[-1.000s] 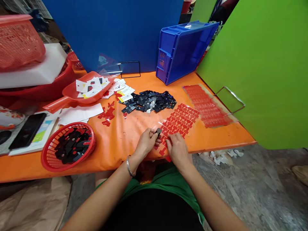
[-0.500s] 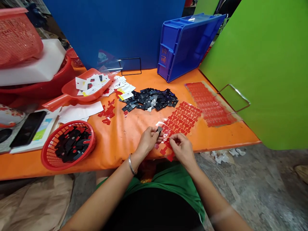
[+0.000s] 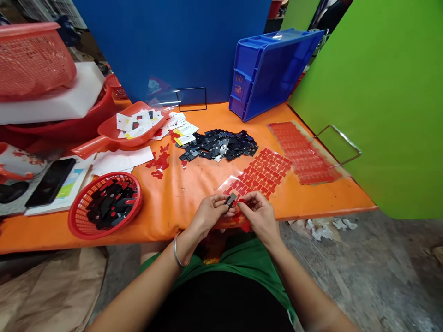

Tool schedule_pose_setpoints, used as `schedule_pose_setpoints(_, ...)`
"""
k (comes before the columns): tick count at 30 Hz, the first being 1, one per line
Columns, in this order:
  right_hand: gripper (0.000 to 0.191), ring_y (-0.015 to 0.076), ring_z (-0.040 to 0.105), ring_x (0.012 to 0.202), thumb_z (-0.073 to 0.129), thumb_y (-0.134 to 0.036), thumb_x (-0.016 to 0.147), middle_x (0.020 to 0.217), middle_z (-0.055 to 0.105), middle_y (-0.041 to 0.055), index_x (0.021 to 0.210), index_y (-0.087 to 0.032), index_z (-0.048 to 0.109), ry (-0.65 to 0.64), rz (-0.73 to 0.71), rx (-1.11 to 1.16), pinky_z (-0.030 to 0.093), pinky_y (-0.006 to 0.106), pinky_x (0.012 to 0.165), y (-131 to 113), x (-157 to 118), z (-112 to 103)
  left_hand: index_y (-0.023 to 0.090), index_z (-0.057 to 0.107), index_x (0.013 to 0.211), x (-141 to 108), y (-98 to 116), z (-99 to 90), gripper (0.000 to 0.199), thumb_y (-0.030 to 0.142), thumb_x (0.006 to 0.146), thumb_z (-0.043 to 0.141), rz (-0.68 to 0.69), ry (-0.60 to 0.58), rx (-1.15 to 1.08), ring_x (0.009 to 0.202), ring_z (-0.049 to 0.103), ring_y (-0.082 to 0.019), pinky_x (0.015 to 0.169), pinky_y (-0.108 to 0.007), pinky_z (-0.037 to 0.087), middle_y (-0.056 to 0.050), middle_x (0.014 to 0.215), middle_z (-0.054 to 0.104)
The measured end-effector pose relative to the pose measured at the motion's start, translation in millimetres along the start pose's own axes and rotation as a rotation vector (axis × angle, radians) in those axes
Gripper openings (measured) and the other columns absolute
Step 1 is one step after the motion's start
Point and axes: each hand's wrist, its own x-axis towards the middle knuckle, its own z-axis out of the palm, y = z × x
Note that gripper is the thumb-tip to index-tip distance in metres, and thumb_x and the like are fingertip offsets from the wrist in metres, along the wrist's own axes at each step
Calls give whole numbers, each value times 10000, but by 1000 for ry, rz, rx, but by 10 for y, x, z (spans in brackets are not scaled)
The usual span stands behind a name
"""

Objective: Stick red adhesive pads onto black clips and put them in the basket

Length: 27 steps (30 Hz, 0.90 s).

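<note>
Between its fingertips, my left hand [image 3: 211,213] pinches a small dark flat piece [image 3: 230,199]. My right hand [image 3: 260,215] is closed on a small red sticker [image 3: 241,202], right beside that piece. Both hands are over the near end of a clear sheet with rows of red stickers [image 3: 266,171], whose front part they partly hide. Behind them lies a heap of black flat pieces [image 3: 221,144]. Loose red bits [image 3: 159,161] are scattered left of the heap. A red basket [image 3: 78,220] at the left front holds more black pieces, some with red on them.
A second red sheet [image 3: 302,152] lies at the right. A blue crate [image 3: 270,74] stands on its side at the back. An orange scoop [image 3: 90,147] holds white cards. A phone [image 3: 50,183], a mug [image 3: 20,161] and stacked red baskets [image 3: 32,60] fill the left.
My right hand has lifted a red sticker from the sheet to the dark piece. My left hand has tilted that piece and moved slightly down and left. The view has shifted a little.
</note>
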Motion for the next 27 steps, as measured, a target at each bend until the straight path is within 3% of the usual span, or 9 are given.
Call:
schedule_pose_setpoints(12, 182, 140, 595, 576, 635, -327, 741, 710, 578, -8, 791, -204, 510, -68, 26, 33, 473, 262, 519, 154, -84, 139, 98, 628, 916, -4, -109, -103, 202, -17, 758, 579, -65, -25, -31, 627, 668, -90, 609, -152, 541, -69, 810, 701)
schedule_pose_setpoints(27, 140, 96, 493, 534, 622, -287, 742, 683, 551, -25, 784, -193, 527, -59, -11, -48, 409, 216, 479, 150, -94, 161, 101, 604, 961, 2, -149, -126, 220, 7, 767, 560, -77, -23, -1, 613, 671, -105, 630, -201, 551, -77, 827, 694)
